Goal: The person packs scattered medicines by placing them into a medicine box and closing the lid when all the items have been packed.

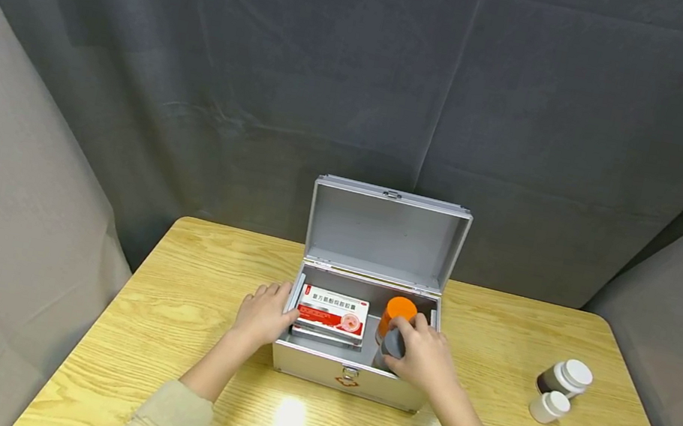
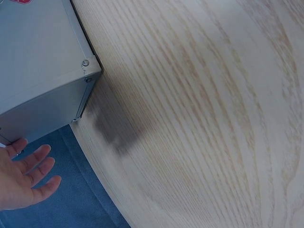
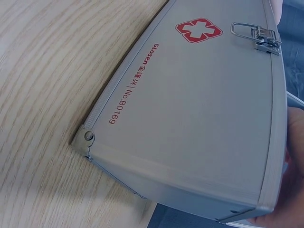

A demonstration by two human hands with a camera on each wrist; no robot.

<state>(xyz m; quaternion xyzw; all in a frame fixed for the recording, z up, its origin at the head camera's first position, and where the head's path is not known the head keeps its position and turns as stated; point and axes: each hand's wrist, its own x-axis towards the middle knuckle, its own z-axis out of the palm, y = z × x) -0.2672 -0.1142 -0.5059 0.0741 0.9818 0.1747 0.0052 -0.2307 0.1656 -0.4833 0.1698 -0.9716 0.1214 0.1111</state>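
Note:
A silver metal first-aid case (image 1: 314, 370) stands on the table with its lid (image 1: 387, 236) raised. My right hand (image 1: 428, 354) reaches over the front right edge and grips a bottle with a dark grey cap (image 1: 394, 343) inside. Behind that bottle is another with an orange cap (image 1: 400, 309). A white and red medicine box (image 1: 331, 312) lies on top of another box in the left half. My left hand (image 1: 263, 316) touches the case's left rim, its fingers loosely spread, as the left wrist view also shows. In the right wrist view, the case wall hides most of the right hand (image 3: 293, 185).
Two white-capped bottles are at the right of the wooden table (image 1: 202, 265): a larger one with a dark label (image 1: 566, 376) and a small white one (image 1: 549, 407) just in front. A dark grey curtain (image 1: 269, 78) hangs behind the table.

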